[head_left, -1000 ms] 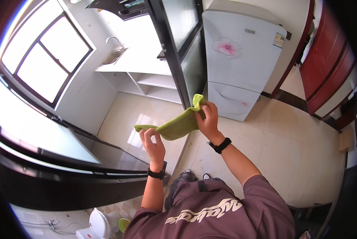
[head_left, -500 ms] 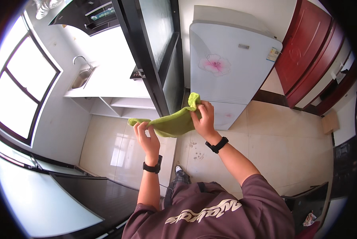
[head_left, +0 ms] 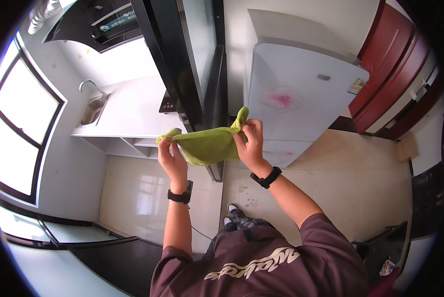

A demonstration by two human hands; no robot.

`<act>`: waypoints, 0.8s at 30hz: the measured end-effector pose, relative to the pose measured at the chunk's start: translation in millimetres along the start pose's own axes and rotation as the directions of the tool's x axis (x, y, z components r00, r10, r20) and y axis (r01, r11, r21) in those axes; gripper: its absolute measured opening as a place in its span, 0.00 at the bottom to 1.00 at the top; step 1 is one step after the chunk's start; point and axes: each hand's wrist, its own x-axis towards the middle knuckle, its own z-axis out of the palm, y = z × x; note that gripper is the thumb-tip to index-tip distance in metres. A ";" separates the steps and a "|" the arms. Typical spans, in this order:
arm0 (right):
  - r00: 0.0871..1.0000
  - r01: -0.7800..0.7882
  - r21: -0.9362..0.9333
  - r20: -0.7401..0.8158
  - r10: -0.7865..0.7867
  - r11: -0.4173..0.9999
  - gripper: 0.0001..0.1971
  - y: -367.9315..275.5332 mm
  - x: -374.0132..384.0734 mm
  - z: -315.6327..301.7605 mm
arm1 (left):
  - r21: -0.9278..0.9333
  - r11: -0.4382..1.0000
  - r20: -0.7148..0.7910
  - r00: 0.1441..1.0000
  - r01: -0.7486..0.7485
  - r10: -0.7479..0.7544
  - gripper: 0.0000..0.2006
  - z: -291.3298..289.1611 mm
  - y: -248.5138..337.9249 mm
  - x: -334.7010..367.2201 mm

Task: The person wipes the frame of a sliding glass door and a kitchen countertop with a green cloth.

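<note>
A green cloth (head_left: 209, 145) hangs stretched between my two hands, held up in front of me. My left hand (head_left: 172, 159) pinches its left end, where a bunched bit sticks out past the fingers. On the other side my right hand (head_left: 252, 144) grips the right end between thumb and fingers, with a folded corner standing up above them. The middle of the cloth sags in a loose curve. Both wrists wear black bands.
Beyond the cloth stands the black frame of a glass sliding door (head_left: 170, 64). To its right is a white fridge (head_left: 301, 84) with a pink flower; to its left, a kitchen counter (head_left: 132, 106) with a sink (head_left: 93, 110). Tiled floor (head_left: 331, 188) lies below.
My hands have come up slightly and to the left with the cloth, which hangs more spread out and level. My view has shifted, so the fridge appears further right.
</note>
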 end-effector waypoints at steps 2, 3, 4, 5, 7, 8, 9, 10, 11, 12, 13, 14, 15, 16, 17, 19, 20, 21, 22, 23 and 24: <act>1.000 -0.023 0.083 0.000 0.023 0.996 0.08 9.2 9.5 15.0 | 0.005 1.000 0.006 1.000 0.008 -0.008 0.07 4.9 -5.7 13.8; 0.999 -0.041 0.157 0.001 0.042 0.987 0.08 12.5 14.5 22.2 | -0.009 1.000 0.021 1.000 0.007 -0.006 0.08 7.7 -8.4 21.4; 0.999 -0.047 0.171 -0.002 0.048 0.984 0.08 14.8 18.5 28.7 | -0.023 1.000 0.037 0.999 0.005 -0.004 0.09 11.3 -10.9 30.0; 0.999 -0.049 0.223 -0.006 0.051 0.974 0.07 11.9 25.1 33.8 | -0.067 0.998 0.026 1.000 -0.011 0.012 0.09 14.9 -10.1 41.9; 0.999 -0.045 0.299 -0.014 0.052 0.953 0.08 12.8 31.8 48.0 | -0.116 0.993 0.023 0.999 0.027 -0.025 0.09 17.8 -4.6 59.6; 0.998 -0.042 0.315 -0.024 0.052 0.948 0.08 11.1 40.7 55.2 | -0.184 0.981 0.019 0.998 0.065 -0.063 0.09 21.5 -2.4 72.0; 0.998 0.008 0.305 -0.069 0.013 0.952 0.09 9.1 49.5 61.4 | -0.214 0.975 0.049 0.998 0.056 -0.046 0.09 23.8 -5.4 83.4; 0.993 0.058 0.292 -0.114 -0.025 0.955 0.09 7.1 57.9 66.7 | -0.204 0.978 0.049 0.998 0.042 -0.033 0.09 30.4 -5.9 92.1; 0.996 0.040 0.331 -0.088 -0.011 0.943 0.10 5.3 62.7 70.6 | -0.243 0.970 0.068 0.997 -0.006 0.023 0.10 37.8 -5.1 97.8; 0.996 0.039 0.342 -0.094 -0.008 0.939 0.10 3.9 66.7 78.0 | -0.284 0.958 0.085 0.993 -0.050 0.077 0.11 42.0 -5.0 102.8; 0.997 0.050 0.396 -0.078 -0.021 0.917 0.10 1.3 70.4 86.8 | -0.250 0.968 0.147 0.989 0.003 0.034 0.13 42.4 -10.4 106.6; 0.998 0.054 0.444 -0.056 -0.032 0.894 0.11 -1.2 71.0 91.4 | -0.313 0.948 0.174 0.985 0.059 -0.004 0.16 46.0 -12.3 104.6; 1.000 0.023 0.499 -0.025 -0.012 0.866 0.14 -2.6 71.9 94.9 | -0.334 0.936 0.202 0.978 0.111 -0.044 0.17 46.8 -15.2 104.1; 1.000 0.017 0.501 -0.022 -0.007 0.865 0.14 -4.2 71.1 96.1 | -0.355 0.920 0.231 0.969 0.164 -0.083 0.17 46.8 -17.6 103.0; 0.995 -0.099 0.519 0.068 0.075 0.849 0.16 -5.9 73.1 95.6 | -0.355 0.920 0.235 0.968 0.167 -0.085 0.17 49.7 -13.5 103.5; 0.963 -0.256 0.516 0.206 0.172 0.817 0.21 0.3 69.4 97.7 | -0.329 0.909 0.257 0.950 0.256 -0.175 0.19 52.9 -4.0 102.1; 0.965 -0.252 0.518 0.202 0.170 0.818 0.21 1.3 67.6 101.6 | -0.331 0.910 0.258 0.951 0.252 -0.170 0.19 51.1 -8.7 102.9; 0.964 -0.258 0.504 0.197 0.181 0.824 0.22 1.4 65.2 105.1 | -0.327 0.905 0.273 0.944 0.272 -0.185 0.18 49.4 -16.2 103.0; 0.962 -0.264 0.490 0.191 0.193 0.831 0.23 1.9 63.5 108.7 | -0.324 0.900 0.289 0.936 0.292 -0.200 0.17 47.0 -22.3 104.6; 0.962 -0.265 0.484 0.187 0.197 0.834 0.23 3.2 62.5 110.0 | -0.267 0.929 0.338 0.927 0.258 -0.160 0.14 43.6 -25.2 107.0; 0.968 -0.248 0.479 0.164 0.192 0.842 0.23 4.9 62.1 111.3 | -0.273 0.926 0.346 0.925 0.262 -0.159 0.14 40.9 -28.6 110.4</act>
